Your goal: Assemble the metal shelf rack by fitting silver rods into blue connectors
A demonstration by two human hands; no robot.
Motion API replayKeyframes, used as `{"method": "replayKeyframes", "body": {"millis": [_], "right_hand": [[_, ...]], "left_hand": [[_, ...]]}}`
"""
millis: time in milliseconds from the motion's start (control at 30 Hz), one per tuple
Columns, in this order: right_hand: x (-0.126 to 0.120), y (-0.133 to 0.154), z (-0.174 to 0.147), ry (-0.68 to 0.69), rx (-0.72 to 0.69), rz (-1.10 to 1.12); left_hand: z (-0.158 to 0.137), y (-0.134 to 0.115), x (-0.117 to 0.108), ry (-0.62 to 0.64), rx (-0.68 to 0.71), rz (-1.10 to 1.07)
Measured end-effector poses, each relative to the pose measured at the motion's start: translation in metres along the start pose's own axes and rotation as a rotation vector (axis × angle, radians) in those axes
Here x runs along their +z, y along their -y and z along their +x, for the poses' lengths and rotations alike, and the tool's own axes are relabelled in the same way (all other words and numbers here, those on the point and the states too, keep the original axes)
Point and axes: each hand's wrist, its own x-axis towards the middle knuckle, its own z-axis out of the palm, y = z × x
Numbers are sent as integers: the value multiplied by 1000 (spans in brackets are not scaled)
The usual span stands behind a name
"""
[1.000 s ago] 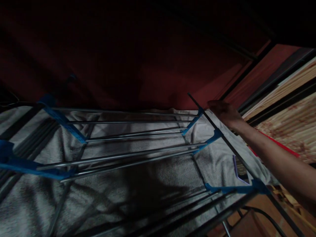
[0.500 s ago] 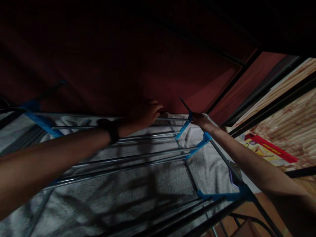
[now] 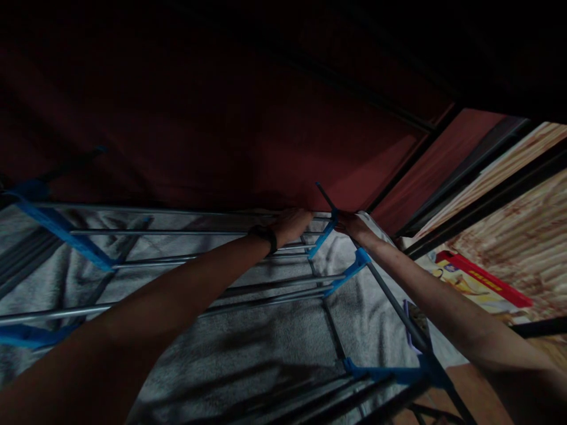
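Note:
A clothes drying rack (image 3: pixel 283 282) with metal rods and blue plastic brackets stretches across the head view. My left hand (image 3: pixel 293 225), with a dark band at its wrist, reaches over to the far rods near their right end. Its fingers curl down over the rod there, and their tips are hidden. My right hand (image 3: pixel 352 224) is closed around the far right corner of the rack, beside a blue bracket (image 3: pixel 323 236). Shadow hides part of its fingers.
Grey fabric (image 3: pixel 274 330) spreads beneath the rack. A dark red panel (image 3: pixel 248 136) stands close behind. On the right are a red and yellow package (image 3: pixel 481 283), a dark metal frame bar (image 3: pixel 487 183) and a brown patterned surface (image 3: pixel 527 218).
My left hand has moved right and down from above the rods onto the far rod, closer to my right hand. My right hand remains at the corner. The view has shifted slightly.

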Motion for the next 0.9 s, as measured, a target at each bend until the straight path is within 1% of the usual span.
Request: {"method": "replayKeyframes", "body": {"millis": [167, 267, 500, 600, 900], "right_hand": [[5, 9, -7, -58, 70, 46], [8, 11, -9, -80, 86, 61], [11, 14, -12, -66, 105, 69], [12, 16, -14, -89, 119, 81], [11, 12, -9, -44, 86, 34]], "left_hand": [[3, -1, 0, -43, 10, -26], [2, -2, -2, -14, -5, -29], [-2, -6, -9, 19, -19, -34], [-2, -6, -8, 28, -35, -34], [0, -1, -3, 25, -28, -52]]}}
